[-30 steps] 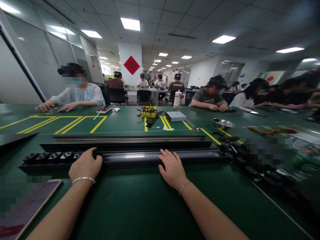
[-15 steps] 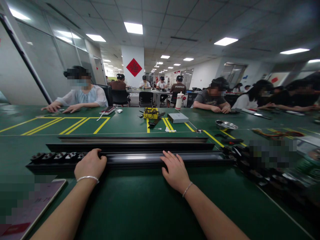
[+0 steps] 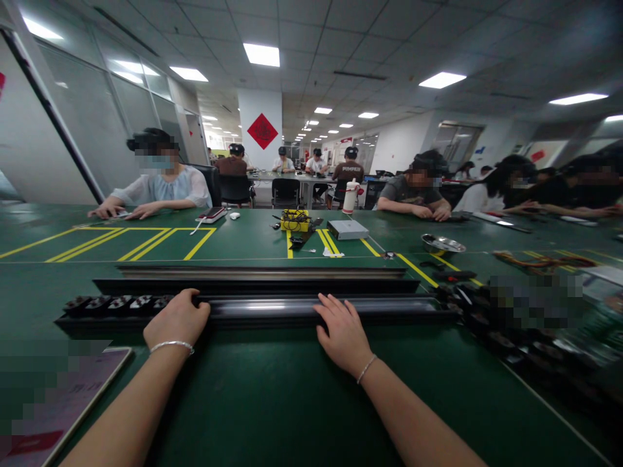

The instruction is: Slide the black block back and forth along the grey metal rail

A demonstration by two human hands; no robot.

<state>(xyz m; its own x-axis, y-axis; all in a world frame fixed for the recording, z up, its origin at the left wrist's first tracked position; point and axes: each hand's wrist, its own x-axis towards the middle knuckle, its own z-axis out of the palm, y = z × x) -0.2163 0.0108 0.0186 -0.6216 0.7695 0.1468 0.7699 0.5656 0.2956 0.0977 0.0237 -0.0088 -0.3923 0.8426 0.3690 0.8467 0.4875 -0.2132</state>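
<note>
A long black metal rail lies across the green table in front of me, with several small black-and-white parts seated in its left end. My left hand rests on the rail's near edge, fingers curled over it. My right hand lies on the rail further right, fingers stretched over its edge. Two more long rails lie parallel just behind.
A tablet sits at the near left. Loose black parts are heaped at the right. Further back are a yellow device, a grey box and a metal dish. Other people sit working around the table.
My head has shifted slightly, so the scene sits a little further right in view. Both hands stay on the rail in the same places.
</note>
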